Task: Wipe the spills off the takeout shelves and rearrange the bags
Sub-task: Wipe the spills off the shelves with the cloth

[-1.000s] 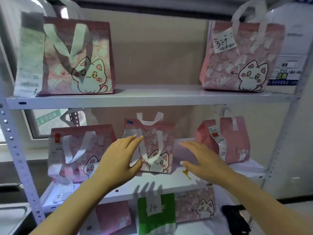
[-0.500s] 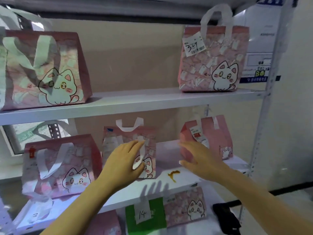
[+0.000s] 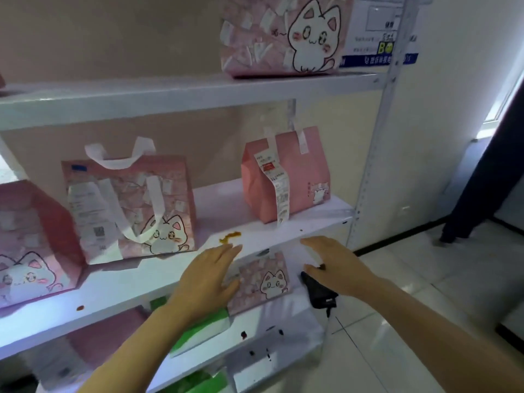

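spill (image 3: 230, 236): orange smear on middle shelf (image 3: 175, 268), between cat bag (image 3: 133, 208) and pink bag (image 3: 286, 177) | left hand (image 3: 208, 276): fingers straight, holding nothing, just below spill at shelf edge | right hand (image 3: 334, 265): fingers relaxed, empty, right of spill, over black cloth (image 3: 319, 292)

"BO" on wall poster (image 3: 380, 32)

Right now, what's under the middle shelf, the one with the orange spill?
Below the middle shelf sit a pink cat bag, a green bag, a black cloth and dark spots. The left hand and the shelf edge hide part of the bags.
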Demonstrator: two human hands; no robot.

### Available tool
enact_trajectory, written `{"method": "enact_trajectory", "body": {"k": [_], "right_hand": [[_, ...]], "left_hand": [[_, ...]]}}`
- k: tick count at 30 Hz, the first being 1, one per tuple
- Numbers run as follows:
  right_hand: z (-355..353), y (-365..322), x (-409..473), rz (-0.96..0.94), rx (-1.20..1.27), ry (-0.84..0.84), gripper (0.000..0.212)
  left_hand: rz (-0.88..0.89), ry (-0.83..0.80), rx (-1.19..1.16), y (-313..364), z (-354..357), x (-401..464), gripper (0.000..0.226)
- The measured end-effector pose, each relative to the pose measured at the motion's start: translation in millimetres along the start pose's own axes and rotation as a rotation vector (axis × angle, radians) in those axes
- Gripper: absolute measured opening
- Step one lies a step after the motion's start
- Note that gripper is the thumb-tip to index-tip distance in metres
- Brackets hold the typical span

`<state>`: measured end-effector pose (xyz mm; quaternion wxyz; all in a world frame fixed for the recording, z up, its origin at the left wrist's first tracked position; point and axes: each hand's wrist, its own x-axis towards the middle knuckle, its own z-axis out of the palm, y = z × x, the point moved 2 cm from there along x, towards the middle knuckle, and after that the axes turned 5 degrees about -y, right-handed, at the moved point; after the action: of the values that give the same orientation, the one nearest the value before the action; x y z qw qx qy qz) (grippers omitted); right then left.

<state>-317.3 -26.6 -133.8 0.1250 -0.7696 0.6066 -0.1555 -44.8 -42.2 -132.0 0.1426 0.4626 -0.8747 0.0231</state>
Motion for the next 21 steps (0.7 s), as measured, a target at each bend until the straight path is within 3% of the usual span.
{"method": "enact_trajectory", "body": {"k": [8, 13, 21], "right_hand": [[54, 54, -19, 0.037, -0.033, -0.138, 0.057], [73, 81, -19, 0.104, -0.007, -0.154, 0.051], [118, 113, -18, 0.242, -0.013, -0.178, 0.057]], "left_hand": [[0.04, -0.165, -0.037, 28, 76, 2, 0.057], [-0.043, -0.304, -0.08, 21, 128, 1, 0.062], [-0.051, -0.367, -0.097, 2, 180, 8, 0.067]]}}
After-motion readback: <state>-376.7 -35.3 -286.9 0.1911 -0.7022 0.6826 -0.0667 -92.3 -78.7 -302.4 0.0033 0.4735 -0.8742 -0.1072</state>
